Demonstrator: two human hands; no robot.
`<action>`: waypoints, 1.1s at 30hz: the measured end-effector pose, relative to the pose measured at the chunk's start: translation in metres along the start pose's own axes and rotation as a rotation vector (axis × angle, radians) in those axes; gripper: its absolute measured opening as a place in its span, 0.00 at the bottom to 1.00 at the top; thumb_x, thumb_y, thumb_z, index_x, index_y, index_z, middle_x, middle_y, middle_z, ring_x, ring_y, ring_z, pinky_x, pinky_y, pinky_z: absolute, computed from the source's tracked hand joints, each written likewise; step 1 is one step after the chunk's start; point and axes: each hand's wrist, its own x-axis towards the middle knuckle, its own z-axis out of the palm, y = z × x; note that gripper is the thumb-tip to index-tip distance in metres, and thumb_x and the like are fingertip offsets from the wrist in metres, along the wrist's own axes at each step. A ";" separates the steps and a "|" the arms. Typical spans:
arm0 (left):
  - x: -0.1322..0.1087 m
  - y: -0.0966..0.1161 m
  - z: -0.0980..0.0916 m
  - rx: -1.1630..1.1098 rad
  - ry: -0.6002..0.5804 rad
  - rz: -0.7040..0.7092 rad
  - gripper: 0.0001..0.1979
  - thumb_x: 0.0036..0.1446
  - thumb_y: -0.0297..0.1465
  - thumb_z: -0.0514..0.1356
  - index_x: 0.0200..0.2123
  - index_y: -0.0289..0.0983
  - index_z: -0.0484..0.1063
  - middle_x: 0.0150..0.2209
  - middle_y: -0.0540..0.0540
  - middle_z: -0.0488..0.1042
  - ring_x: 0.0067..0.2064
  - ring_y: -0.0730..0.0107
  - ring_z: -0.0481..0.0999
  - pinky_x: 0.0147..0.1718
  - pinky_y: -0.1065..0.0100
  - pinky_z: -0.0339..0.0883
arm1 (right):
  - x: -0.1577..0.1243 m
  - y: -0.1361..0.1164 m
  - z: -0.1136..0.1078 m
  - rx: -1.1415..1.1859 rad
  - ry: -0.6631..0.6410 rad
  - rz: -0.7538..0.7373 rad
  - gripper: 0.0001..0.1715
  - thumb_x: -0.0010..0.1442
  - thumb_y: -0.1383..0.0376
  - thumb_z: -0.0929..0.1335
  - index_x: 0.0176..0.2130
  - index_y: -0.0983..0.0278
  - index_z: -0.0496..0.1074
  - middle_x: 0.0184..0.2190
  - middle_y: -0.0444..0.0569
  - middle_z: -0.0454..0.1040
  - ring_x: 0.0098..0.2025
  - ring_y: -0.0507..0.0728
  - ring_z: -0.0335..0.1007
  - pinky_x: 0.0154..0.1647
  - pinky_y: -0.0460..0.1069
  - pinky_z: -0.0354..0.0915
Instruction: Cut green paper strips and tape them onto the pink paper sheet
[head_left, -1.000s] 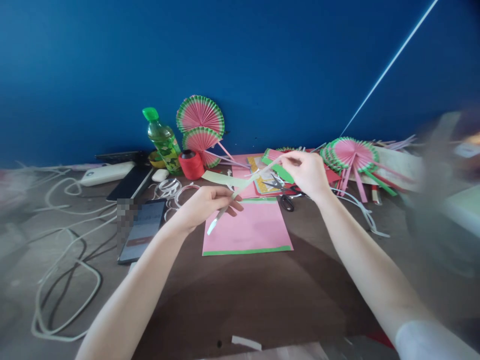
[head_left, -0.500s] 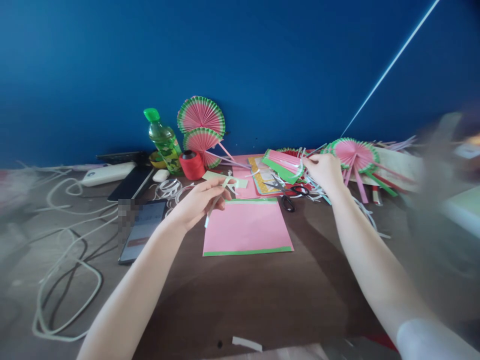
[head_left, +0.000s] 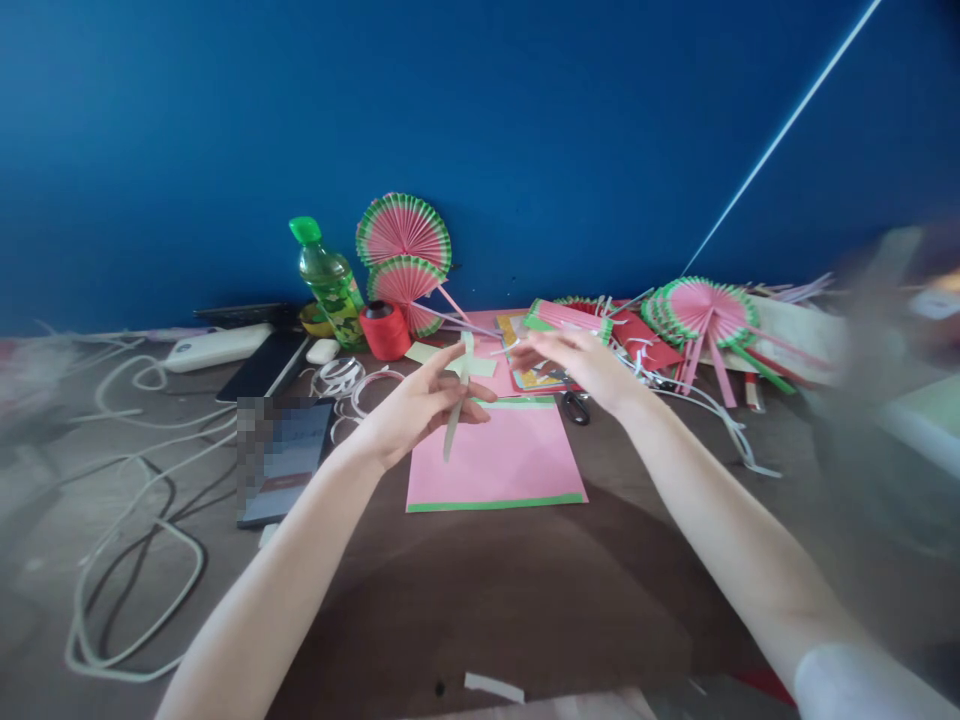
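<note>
My left hand (head_left: 420, 405) is closed on a pale paper strip (head_left: 454, 420), held between thumb and fingers. It hovers over the upper left of a pink paper sheet (head_left: 495, 455), which lies flat with green bands along its near and far edges. My right hand (head_left: 574, 365) reaches in from the right, fingers loosely stretched and apart, beside the left hand. It partly covers the scissors (head_left: 576, 408) and a yellow-patterned packet (head_left: 536, 380). A folded pink and green paper piece (head_left: 571, 316) lies just behind it.
Paper fans (head_left: 403, 238) lean on the blue wall, with more fans (head_left: 701, 312) at right. A green bottle (head_left: 328, 285), red thread spool (head_left: 385, 332), tape rolls (head_left: 337, 378) and a phone (head_left: 289, 465) stand or lie left. White cables (head_left: 199, 560) curl at far left.
My right hand has moved left and toward me from the paper scraps, and its fingers have loosened. My left hand has shifted slightly right with the strip, which now hangs more upright.
</note>
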 end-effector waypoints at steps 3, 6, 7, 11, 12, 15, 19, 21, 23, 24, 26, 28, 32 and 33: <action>0.000 -0.004 0.005 0.073 -0.068 0.022 0.31 0.56 0.24 0.55 0.61 0.39 0.47 0.33 0.46 0.76 0.30 0.70 0.77 0.38 0.63 0.69 | -0.006 -0.005 0.029 0.101 -0.182 -0.007 0.22 0.56 0.51 0.63 0.32 0.65 0.74 0.30 0.49 0.75 0.33 0.53 0.70 0.34 0.48 0.62; -0.001 -0.005 0.009 0.144 -0.098 0.041 0.32 0.56 0.28 0.56 0.61 0.40 0.47 0.33 0.46 0.76 0.31 0.68 0.78 0.39 0.61 0.69 | -0.011 -0.005 0.048 0.058 -0.046 -0.083 0.18 0.54 0.54 0.66 0.25 0.66 0.72 0.20 0.44 0.69 0.26 0.50 0.63 0.29 0.47 0.58; -0.001 -0.005 0.010 0.157 -0.091 0.044 0.31 0.56 0.29 0.56 0.61 0.41 0.47 0.33 0.45 0.76 0.31 0.68 0.78 0.39 0.61 0.69 | -0.013 -0.005 0.051 0.044 0.015 -0.093 0.17 0.54 0.55 0.66 0.24 0.66 0.71 0.19 0.43 0.68 0.25 0.49 0.62 0.29 0.47 0.58; -0.002 -0.003 0.011 0.221 -0.022 0.053 0.26 0.56 0.33 0.55 0.58 0.39 0.53 0.34 0.44 0.76 0.30 0.69 0.77 0.32 0.66 0.69 | -0.015 -0.007 0.052 0.106 0.100 -0.088 0.16 0.54 0.56 0.66 0.26 0.65 0.72 0.21 0.44 0.69 0.26 0.50 0.63 0.30 0.48 0.60; -0.002 -0.003 0.010 0.251 -0.010 0.060 0.25 0.56 0.33 0.56 0.56 0.38 0.55 0.34 0.44 0.76 0.30 0.69 0.77 0.29 0.68 0.68 | -0.015 -0.008 0.050 0.126 0.092 -0.081 0.15 0.53 0.55 0.66 0.27 0.65 0.73 0.22 0.44 0.70 0.27 0.50 0.64 0.30 0.48 0.61; -0.001 -0.002 0.008 0.361 0.008 0.088 0.20 0.55 0.31 0.56 0.51 0.35 0.60 0.30 0.46 0.75 0.28 0.70 0.75 0.20 0.75 0.61 | -0.014 -0.008 0.048 0.144 0.073 -0.052 0.15 0.51 0.55 0.68 0.26 0.65 0.72 0.24 0.45 0.71 0.28 0.51 0.66 0.31 0.48 0.62; 0.002 -0.003 0.005 0.459 0.032 0.084 0.14 0.55 0.28 0.54 0.46 0.34 0.63 0.25 0.50 0.73 0.23 0.73 0.74 0.23 0.72 0.64 | -0.012 -0.004 0.048 0.141 0.082 0.000 0.15 0.49 0.55 0.69 0.27 0.65 0.72 0.24 0.46 0.72 0.28 0.52 0.68 0.30 0.48 0.63; 0.004 -0.005 0.003 0.469 0.036 0.080 0.12 0.55 0.27 0.53 0.44 0.34 0.63 0.24 0.50 0.72 0.24 0.73 0.74 0.27 0.69 0.66 | -0.011 -0.001 0.049 0.144 0.089 0.006 0.15 0.49 0.56 0.69 0.27 0.66 0.71 0.24 0.46 0.72 0.27 0.52 0.68 0.29 0.47 0.63; 0.007 -0.009 0.000 0.489 0.094 0.142 0.10 0.55 0.28 0.52 0.42 0.34 0.63 0.27 0.49 0.73 0.29 0.71 0.75 0.33 0.66 0.68 | -0.010 0.000 0.050 0.146 0.113 0.002 0.14 0.49 0.56 0.69 0.25 0.66 0.70 0.23 0.46 0.72 0.27 0.51 0.68 0.28 0.47 0.63; 0.008 -0.012 -0.001 0.518 0.151 0.204 0.09 0.55 0.28 0.52 0.40 0.35 0.64 0.30 0.47 0.73 0.33 0.69 0.75 0.37 0.65 0.67 | -0.010 0.001 0.050 0.142 0.135 -0.003 0.14 0.49 0.56 0.69 0.25 0.65 0.70 0.22 0.46 0.72 0.26 0.51 0.68 0.28 0.47 0.63; 0.009 -0.016 -0.001 0.592 0.250 0.334 0.07 0.53 0.29 0.55 0.38 0.36 0.63 0.37 0.46 0.72 0.42 0.68 0.73 0.43 0.64 0.64 | -0.010 0.001 0.051 0.125 0.187 -0.012 0.15 0.49 0.56 0.69 0.24 0.65 0.69 0.20 0.45 0.71 0.24 0.51 0.67 0.27 0.46 0.62; 0.009 -0.019 0.001 0.655 0.254 0.388 0.08 0.52 0.30 0.58 0.36 0.37 0.62 0.41 0.46 0.71 0.45 0.67 0.71 0.46 0.64 0.62 | -0.011 0.001 0.051 0.121 0.212 -0.022 0.14 0.49 0.56 0.69 0.24 0.65 0.69 0.20 0.45 0.71 0.25 0.51 0.67 0.27 0.46 0.62; 0.009 -0.022 0.005 0.694 0.162 0.342 0.06 0.53 0.32 0.57 0.33 0.37 0.62 0.34 0.48 0.70 0.39 0.69 0.71 0.41 0.64 0.63 | -0.013 0.000 0.053 0.138 0.172 -0.053 0.15 0.49 0.55 0.69 0.24 0.65 0.68 0.21 0.44 0.71 0.26 0.51 0.67 0.28 0.47 0.62; 0.009 -0.022 0.004 0.694 0.148 0.332 0.05 0.54 0.32 0.56 0.32 0.37 0.62 0.32 0.48 0.69 0.37 0.69 0.71 0.40 0.65 0.63 | -0.013 -0.001 0.053 0.146 0.161 -0.048 0.15 0.49 0.55 0.69 0.24 0.65 0.68 0.21 0.44 0.71 0.26 0.51 0.67 0.28 0.47 0.62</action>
